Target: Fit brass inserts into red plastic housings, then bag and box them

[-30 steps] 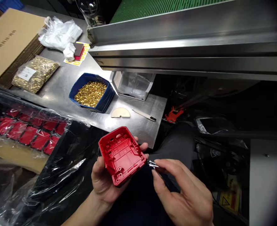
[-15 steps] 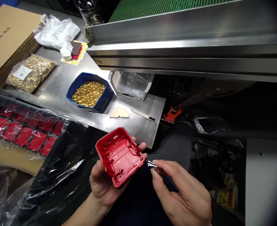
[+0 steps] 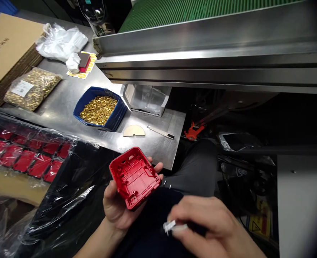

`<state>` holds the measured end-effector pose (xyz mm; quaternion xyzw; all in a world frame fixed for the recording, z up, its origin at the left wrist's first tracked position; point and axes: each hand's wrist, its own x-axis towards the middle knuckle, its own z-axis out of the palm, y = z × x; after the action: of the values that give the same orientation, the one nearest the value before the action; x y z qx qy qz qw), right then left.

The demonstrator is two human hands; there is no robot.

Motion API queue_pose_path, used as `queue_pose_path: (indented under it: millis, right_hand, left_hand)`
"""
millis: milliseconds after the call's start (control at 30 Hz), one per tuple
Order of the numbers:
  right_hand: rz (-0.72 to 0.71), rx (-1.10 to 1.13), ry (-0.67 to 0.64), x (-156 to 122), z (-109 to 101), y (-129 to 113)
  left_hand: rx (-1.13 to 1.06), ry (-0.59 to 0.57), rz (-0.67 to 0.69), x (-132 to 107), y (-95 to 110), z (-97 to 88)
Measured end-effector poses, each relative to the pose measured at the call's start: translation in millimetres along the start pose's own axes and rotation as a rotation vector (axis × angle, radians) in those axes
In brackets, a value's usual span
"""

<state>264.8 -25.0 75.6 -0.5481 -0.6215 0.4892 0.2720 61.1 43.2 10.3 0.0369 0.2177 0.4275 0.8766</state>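
My left hand [image 3: 118, 208] grips a red plastic housing [image 3: 134, 177] from below, its open ribbed inside facing up, over my lap. My right hand [image 3: 214, 229] is low at the right, fingers pinched on a small shiny metal piece [image 3: 170, 225], a short way below and right of the housing. Two tiny metal bits [image 3: 167, 184] lie on my dark trousers beside the housing. A blue tub of small brass parts [image 3: 99, 109] stands on the steel table [image 3: 61, 107] beyond the hands.
A tray of red housings under clear plastic film [image 3: 29, 157] lies at the left. On the table are a bag of brass parts [image 3: 31, 87], a cardboard box [image 3: 5, 46], white bags [image 3: 61, 39], a clear box [image 3: 146, 98], a pale half-disc [image 3: 133, 131] and a thin tool [image 3: 160, 132]. A steel conveyor frame [image 3: 212, 57] runs across the top.
My right hand has pulled down and away from the housing's right corner, taking the small metal piece with it. The left hand and housing stay nearly in place.
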Motion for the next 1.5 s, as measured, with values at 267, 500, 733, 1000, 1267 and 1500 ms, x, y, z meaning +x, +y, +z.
queue_pose_path:
  millis: [267,500,733,1000,1267,1500]
  right_hand:
    - [0.141,0.143,0.197,-3.4,9.8,8.0]
    - [0.303,0.527,0.359,6.7,41.8,29.6]
    - [0.200,0.418,0.557,10.6,37.3,17.2]
    - [0.199,0.268,0.560,5.4,35.1,13.3]
    - [0.157,0.236,0.578,3.9,39.4,12.1]
    - [0.109,0.195,0.598,2.6,40.6,13.0]
  left_hand:
    - [-0.045,0.001,-0.005,1.1,-2.7,-5.7]
    - [0.006,-0.060,0.044,-4.1,-8.3,0.4]
    - [-0.042,-0.153,-0.013,-5.4,-14.1,-3.1]
    - [-0.068,-0.222,0.022,-7.5,-16.4,-3.7]
    - [-0.054,-0.214,0.035,-10.0,-15.5,-0.7]
    - [-0.031,-0.212,0.032,-12.0,-15.8,-0.7]
